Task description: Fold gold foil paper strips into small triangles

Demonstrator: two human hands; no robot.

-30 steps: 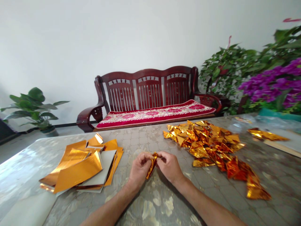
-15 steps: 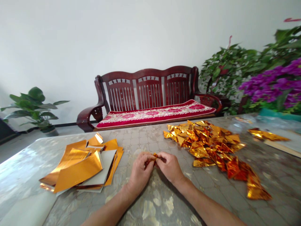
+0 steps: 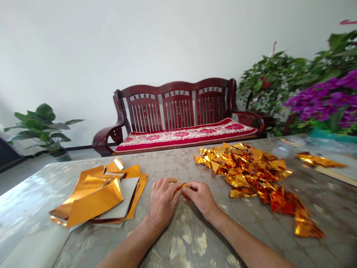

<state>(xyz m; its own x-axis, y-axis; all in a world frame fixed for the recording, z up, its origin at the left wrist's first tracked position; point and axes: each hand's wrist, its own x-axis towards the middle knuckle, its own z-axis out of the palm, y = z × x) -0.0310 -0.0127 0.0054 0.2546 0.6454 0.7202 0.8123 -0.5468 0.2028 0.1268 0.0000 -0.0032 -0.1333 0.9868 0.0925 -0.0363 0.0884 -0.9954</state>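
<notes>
Both my hands meet over the middle of the table, pinching one small piece of gold foil paper (image 3: 182,187) between them. My left hand (image 3: 164,199) has its thumb and fingers closed on the left end, with the back of the hand facing up. My right hand (image 3: 199,196) grips the other end with thumb and forefinger. Most of the piece is hidden by my fingers. To the left lies a loose stack of flat gold foil sheets (image 3: 95,204), some showing pale undersides. On the right spreads a heap of folded gold foil pieces (image 3: 245,167).
The patterned table (image 3: 178,238) reaches out to a dark red wooden bench (image 3: 175,108) with a red cushion cover. Clear plastic wrap (image 3: 290,147) and another gold foil piece (image 3: 320,160) lie at the far right. Purple flowers (image 3: 326,96) and potted plants stand beyond.
My left hand has turned flatter and shifted slightly left, its fingers now more stretched over the foil paper. My right hand keeps its pinch, and a thin gold edge shows between the hands.
</notes>
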